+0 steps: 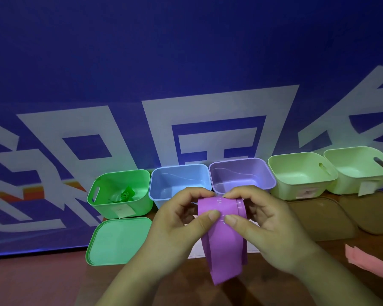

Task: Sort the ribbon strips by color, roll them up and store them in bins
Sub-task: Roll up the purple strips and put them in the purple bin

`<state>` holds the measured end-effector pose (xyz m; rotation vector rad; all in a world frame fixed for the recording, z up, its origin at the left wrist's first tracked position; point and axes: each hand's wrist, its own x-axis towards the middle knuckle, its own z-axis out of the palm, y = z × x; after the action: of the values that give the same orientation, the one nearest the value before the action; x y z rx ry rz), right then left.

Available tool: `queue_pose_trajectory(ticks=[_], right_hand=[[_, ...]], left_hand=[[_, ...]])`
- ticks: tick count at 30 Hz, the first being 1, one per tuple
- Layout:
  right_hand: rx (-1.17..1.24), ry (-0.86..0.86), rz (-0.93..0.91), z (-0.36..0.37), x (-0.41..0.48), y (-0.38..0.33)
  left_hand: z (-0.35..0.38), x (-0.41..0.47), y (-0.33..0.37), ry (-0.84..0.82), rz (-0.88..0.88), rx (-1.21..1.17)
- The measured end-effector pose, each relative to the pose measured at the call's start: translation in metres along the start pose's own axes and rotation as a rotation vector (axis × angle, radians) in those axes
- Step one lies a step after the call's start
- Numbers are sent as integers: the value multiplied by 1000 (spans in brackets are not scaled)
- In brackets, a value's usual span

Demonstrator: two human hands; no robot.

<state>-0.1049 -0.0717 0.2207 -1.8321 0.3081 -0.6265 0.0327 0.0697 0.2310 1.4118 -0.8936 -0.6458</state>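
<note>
Both our hands sit close in: left hand (179, 221) and right hand (261, 224) pinch the top of a purple ribbon (223, 250) between thumbs and forefingers. Its upper end is partly rolled against the right fingers, and the tail hangs between our wrists. Purple bin (241, 175) just beyond the knuckles; blue bin (177, 180) beyond the left hand. Farther left, green bin (111, 208) holds a green roll (127, 194). Green lid (117, 241) beside the left wrist. Pink ribbon (372, 266) right of the right forearm.
</note>
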Motion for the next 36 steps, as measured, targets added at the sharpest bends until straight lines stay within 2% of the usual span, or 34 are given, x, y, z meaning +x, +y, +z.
queue_pose_trajectory(ticks=[4, 11, 28, 36], right_hand=[[59, 33, 27, -1, 1, 1], [137, 47, 82, 0, 2, 3], [182, -40, 155, -3, 4, 3], [92, -21, 26, -6, 5, 0]], left_hand=[[0, -3, -2, -30, 17, 124], [-1, -5, -3, -37, 60, 117], [0, -2, -6, 32, 15, -18], [3, 1, -5, 15, -33, -145]])
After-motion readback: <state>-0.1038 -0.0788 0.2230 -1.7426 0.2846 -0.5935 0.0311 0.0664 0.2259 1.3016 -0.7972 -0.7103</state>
